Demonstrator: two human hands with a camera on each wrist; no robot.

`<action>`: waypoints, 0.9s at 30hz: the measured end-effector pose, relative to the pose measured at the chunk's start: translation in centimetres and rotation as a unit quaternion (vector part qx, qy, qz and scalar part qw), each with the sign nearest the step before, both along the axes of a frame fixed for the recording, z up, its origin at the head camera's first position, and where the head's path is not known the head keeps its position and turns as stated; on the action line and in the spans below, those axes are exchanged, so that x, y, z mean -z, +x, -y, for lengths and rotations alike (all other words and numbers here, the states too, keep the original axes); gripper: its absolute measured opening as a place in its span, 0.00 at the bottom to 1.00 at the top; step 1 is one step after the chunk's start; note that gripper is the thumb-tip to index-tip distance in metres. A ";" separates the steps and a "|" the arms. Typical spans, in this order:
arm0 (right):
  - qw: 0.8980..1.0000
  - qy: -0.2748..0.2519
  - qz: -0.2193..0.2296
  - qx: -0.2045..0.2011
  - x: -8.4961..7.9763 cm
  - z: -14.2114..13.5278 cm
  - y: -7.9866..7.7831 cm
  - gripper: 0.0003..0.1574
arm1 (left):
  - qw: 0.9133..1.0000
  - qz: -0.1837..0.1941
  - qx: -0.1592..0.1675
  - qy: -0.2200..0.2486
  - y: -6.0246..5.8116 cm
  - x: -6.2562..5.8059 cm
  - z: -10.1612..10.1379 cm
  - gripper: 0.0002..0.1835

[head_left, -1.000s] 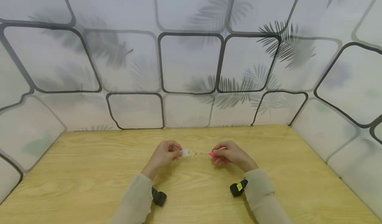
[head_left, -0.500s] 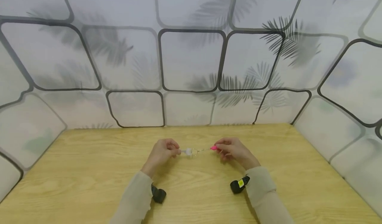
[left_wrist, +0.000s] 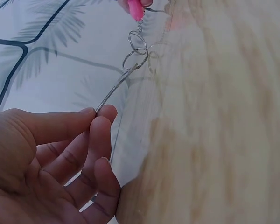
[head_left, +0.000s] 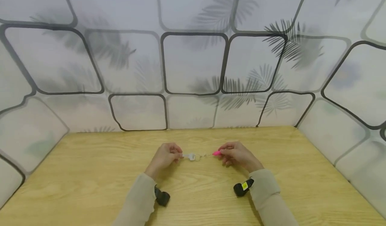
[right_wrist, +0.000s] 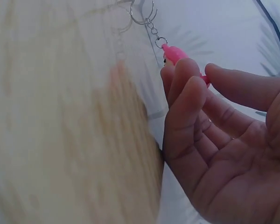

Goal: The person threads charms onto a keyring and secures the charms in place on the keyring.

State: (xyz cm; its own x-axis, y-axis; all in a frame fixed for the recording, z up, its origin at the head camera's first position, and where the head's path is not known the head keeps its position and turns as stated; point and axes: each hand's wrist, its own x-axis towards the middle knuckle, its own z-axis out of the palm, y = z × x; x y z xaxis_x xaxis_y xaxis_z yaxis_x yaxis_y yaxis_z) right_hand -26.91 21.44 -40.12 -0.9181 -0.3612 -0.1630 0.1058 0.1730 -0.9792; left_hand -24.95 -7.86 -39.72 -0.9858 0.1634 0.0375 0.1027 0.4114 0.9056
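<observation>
Between thumb and fingertips my left hand (head_left: 164, 157) pinches one end of a silver key (left_wrist: 115, 88); its other end is threaded on a metal split ring (left_wrist: 138, 43). From that ring a short chain (right_wrist: 152, 29) runs right to a pink keychain charm (right_wrist: 176, 54). My right hand (head_left: 239, 155) pinches the charm between thumb and fingers, which cover part of it. Key, ring and chain stretch in a nearly straight line between the hands, just above the wooden table (head_left: 193, 192). The key's held end is hidden by the left fingers.
A pale patterned wall covering (head_left: 193, 62) with dark outlines and leaf prints rises behind the table and along both sides. Black wrist cameras sit at the left cuff (head_left: 162, 198) and right cuff (head_left: 242, 187).
The right hand has shifted slightly right with the charm, and more of the pink shows. More of the key shows beyond the left fingers, and its flat side now faces the head camera.
</observation>
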 end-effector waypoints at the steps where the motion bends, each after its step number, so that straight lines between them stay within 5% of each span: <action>1: 1.000 0.001 -0.001 0.001 0.0 0.1 0.0 0.12 | 1.000 0.002 -0.002 -0.002 0.0 0.0 0.0 0.01; 9: 0.999 0.028 0.003 0.016 0.3 0.1 0.7 0.12 | 1.000 0.019 -0.002 -0.012 0.7 0.5 -0.2 0.02; 17: 0.994 0.100 -0.018 0.034 -0.7 -0.3 0.5 0.13 | 0.998 0.045 0.038 -0.015 0.5 -0.7 0.4 0.06; 27: 0.996 0.084 -0.017 0.017 -0.6 -1.0 1.0 0.20 | 0.996 0.027 0.086 -0.024 1.7 -0.9 3.3 0.12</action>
State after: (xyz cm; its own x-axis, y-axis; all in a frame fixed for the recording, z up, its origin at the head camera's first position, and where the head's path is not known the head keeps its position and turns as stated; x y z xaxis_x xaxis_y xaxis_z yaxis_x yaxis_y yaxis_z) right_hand -25.92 22.46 -39.51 -0.9356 -0.2993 -0.1872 0.0821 0.3313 -0.9400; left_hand -23.24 -11.15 -38.79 -0.9438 0.3294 -0.0266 0.1268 0.4353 0.8913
